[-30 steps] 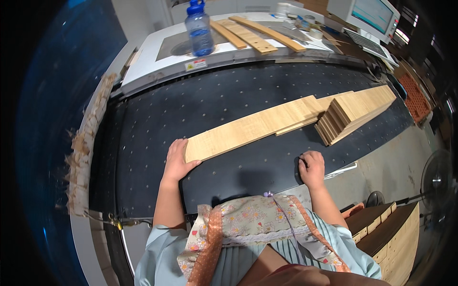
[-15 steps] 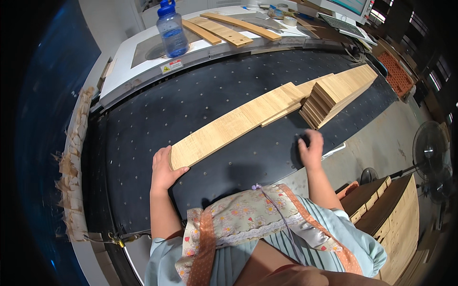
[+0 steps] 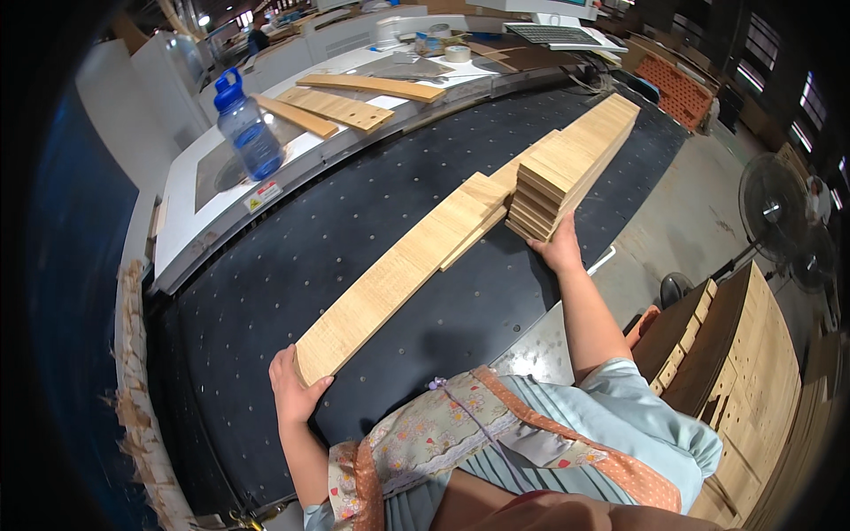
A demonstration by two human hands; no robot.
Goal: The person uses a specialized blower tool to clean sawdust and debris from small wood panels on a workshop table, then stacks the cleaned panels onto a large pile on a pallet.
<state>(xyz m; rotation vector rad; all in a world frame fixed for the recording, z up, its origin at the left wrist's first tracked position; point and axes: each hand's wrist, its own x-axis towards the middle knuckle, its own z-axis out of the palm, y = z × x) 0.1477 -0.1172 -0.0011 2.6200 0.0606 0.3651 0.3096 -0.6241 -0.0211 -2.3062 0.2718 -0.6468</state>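
My left hand (image 3: 295,389) grips the near left end of a long pale wooden board (image 3: 394,270), thumb on its near corner and fingers round the far side. The board slants across the black studded table (image 3: 239,301), with another board (image 3: 471,237) partly beneath its far end. At the right, my right hand (image 3: 560,248) is closed on the near end of a stack of wooden boards (image 3: 584,150), its fingers at the bottom corner and side. Part of those fingers is hidden by the stack. Between the long board and the stack, further board (image 3: 522,165) surface shows.
Beyond the table, a white machine bed (image 3: 181,234) carries a blue water bottle (image 3: 251,142), several loose wooden strips (image 3: 336,108) and a tape roll (image 3: 457,54). A keyboard (image 3: 553,34) sits far right. A fan (image 3: 775,205) and stacked panels (image 3: 753,380) stand at the right.
My right hand has moved forward from beside the table edge onto the stack's near end. My left hand stays at the board's end. The whole view has turned and shifted.
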